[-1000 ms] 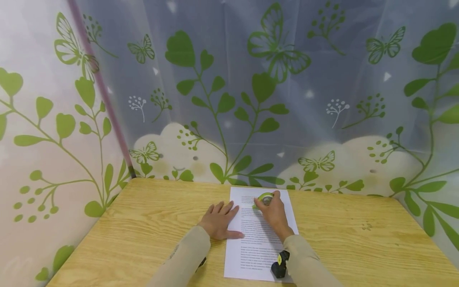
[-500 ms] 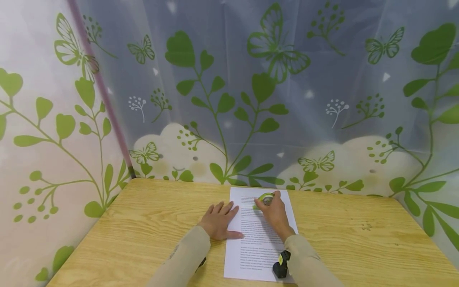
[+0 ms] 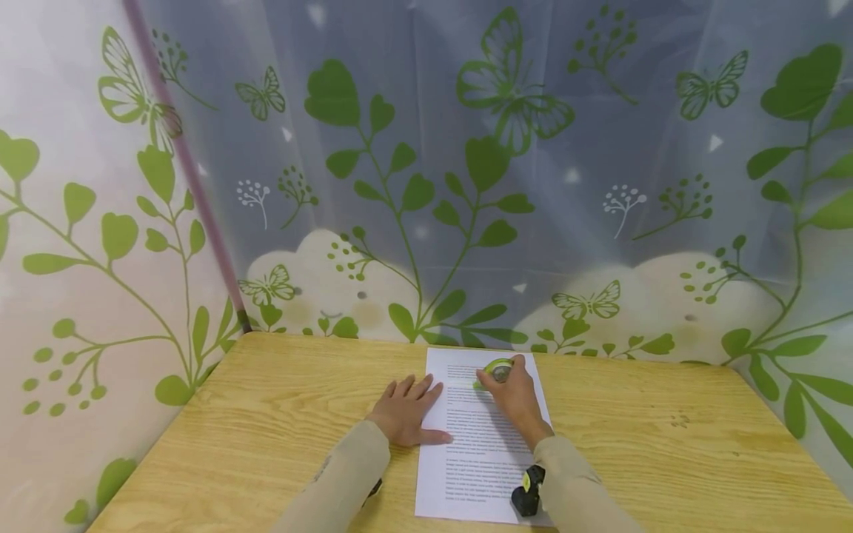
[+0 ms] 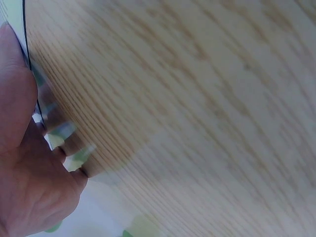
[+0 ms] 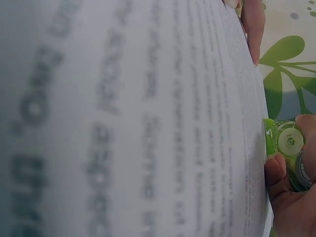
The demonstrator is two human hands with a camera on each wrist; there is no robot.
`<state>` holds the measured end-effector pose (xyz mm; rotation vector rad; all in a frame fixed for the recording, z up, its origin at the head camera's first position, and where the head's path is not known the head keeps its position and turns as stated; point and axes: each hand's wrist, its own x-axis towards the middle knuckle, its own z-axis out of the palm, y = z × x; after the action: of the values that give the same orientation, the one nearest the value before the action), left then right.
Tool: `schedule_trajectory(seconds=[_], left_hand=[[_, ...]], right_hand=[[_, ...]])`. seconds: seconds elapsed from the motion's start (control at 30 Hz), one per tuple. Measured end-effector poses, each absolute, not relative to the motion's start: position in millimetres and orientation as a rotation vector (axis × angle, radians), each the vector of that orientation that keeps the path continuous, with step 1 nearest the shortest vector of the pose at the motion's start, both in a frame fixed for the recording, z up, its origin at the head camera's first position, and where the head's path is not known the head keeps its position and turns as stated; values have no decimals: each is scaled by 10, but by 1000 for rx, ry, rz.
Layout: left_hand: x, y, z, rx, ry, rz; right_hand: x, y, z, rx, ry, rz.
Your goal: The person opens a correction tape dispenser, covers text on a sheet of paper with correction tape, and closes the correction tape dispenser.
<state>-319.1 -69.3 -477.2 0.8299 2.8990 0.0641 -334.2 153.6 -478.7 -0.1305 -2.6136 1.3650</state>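
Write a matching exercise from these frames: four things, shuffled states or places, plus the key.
Things
1. Left hand
2. Right hand
3. Correction tape
4. Printed sheet

States or places
A. Green, held over the upper half of the page
B. Fingers spread, thumb laid over the paper
C. White, lying on the wood-grain table
D. Holding a small object between fingers and thumb

Pairs: 1-B, 2-D, 3-A, 4-C
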Motion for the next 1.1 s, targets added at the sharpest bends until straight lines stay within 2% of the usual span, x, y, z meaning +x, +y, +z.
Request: schedule_trajectory(seconds=[0.77, 1.1], left_hand=[[-3193, -681, -4774, 824, 2897, 61], [-3102, -672, -4633, 862, 2887, 77]], right_hand=[[-3334, 1695, -4779, -92, -2620, 1440], [-3330, 1767, -4757, -91, -2661, 1479]])
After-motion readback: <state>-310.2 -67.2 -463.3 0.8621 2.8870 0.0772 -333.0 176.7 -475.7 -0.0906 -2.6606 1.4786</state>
